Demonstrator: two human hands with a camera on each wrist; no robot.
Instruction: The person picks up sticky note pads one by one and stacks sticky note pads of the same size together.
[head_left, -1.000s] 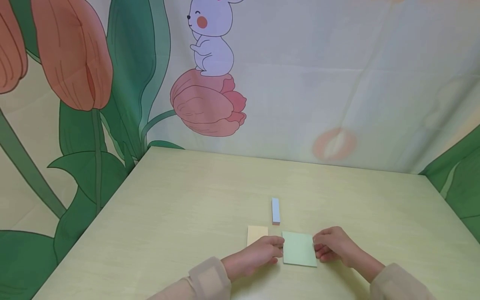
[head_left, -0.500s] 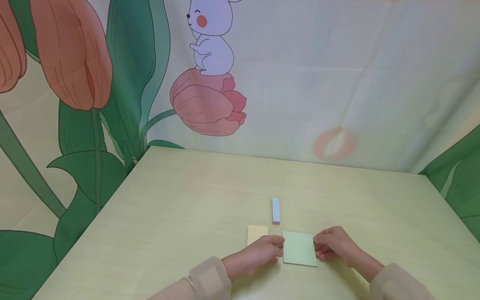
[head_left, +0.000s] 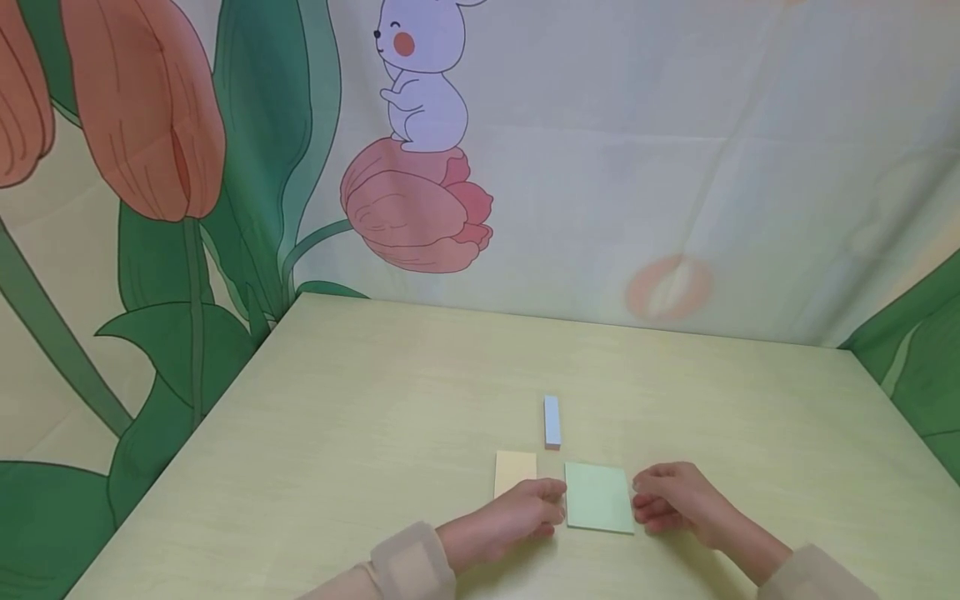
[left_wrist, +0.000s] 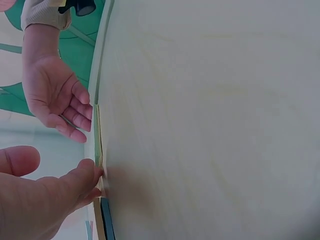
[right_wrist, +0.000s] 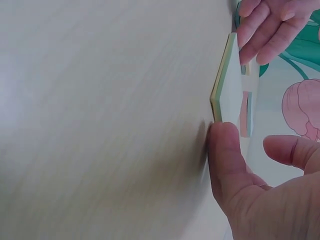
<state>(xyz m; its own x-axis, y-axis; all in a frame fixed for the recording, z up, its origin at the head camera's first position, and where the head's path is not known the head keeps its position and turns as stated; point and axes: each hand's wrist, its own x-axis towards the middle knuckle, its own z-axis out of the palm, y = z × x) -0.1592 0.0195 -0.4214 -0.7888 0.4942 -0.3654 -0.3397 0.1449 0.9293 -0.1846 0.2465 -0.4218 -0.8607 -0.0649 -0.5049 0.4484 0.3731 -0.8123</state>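
A square pale-green sticky-note pad (head_left: 598,497) lies flat on the table between the two hands. In the right wrist view the same pad (right_wrist: 230,80) shows a yellowish layer along its lower edge. My left hand (head_left: 513,518) is at the pad's left side, fingers loosely extended and fingertips right by the edge. Across from it, my right hand (head_left: 686,507) stands a small gap off the right edge, fingers relaxed and thumb apart. Neither hand grips anything. A pale-yellow pad (head_left: 514,470) sits behind the left hand, which hides its near part.
Behind the pads lies a narrow light-blue block (head_left: 552,419) with a reddish lower edge. A pale wooden table (head_left: 375,400) meets a hanging cloth (head_left: 562,183) printed with tulips and a rabbit at its far edge.
Both hands have drawn slightly away from the green pad's sides and toward the person, the right hand also moving outward. The pads and the blue block stay in place.
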